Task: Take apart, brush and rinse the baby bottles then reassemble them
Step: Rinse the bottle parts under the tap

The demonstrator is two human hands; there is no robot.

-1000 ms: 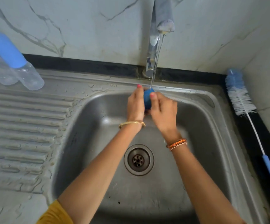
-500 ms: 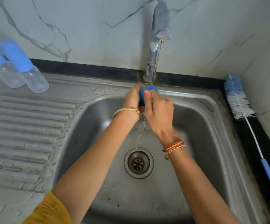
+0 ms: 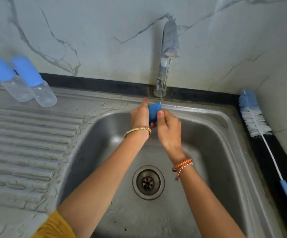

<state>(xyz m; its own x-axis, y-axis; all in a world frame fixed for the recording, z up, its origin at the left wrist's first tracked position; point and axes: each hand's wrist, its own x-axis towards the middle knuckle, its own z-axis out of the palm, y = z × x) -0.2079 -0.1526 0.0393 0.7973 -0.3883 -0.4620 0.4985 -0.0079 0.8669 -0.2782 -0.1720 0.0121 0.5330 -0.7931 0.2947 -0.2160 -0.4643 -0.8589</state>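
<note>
A blue bottle cap (image 3: 153, 112) is held between both hands over the back of the steel sink (image 3: 225, 152), under a thin stream of water from the tap (image 3: 168, 48). My left hand (image 3: 140, 115) grips its left side and my right hand (image 3: 169, 129) pinches its right side, thumb on top. Two clear baby bottles with blue caps (image 3: 41, 90) (image 3: 10, 83) stand on the drainboard at the back left. A bottle brush (image 3: 254, 121) with white bristles and a blue handle lies on the right counter edge.
The ribbed drainboard (image 3: 27, 143) is wet with droplets. The drain (image 3: 148, 182) sits in the middle of the basin. A marble wall rises behind the sink and on the right.
Both hands keep the blue cap under the running water, turning it slightly. The camera view has shifted a little downward.
</note>
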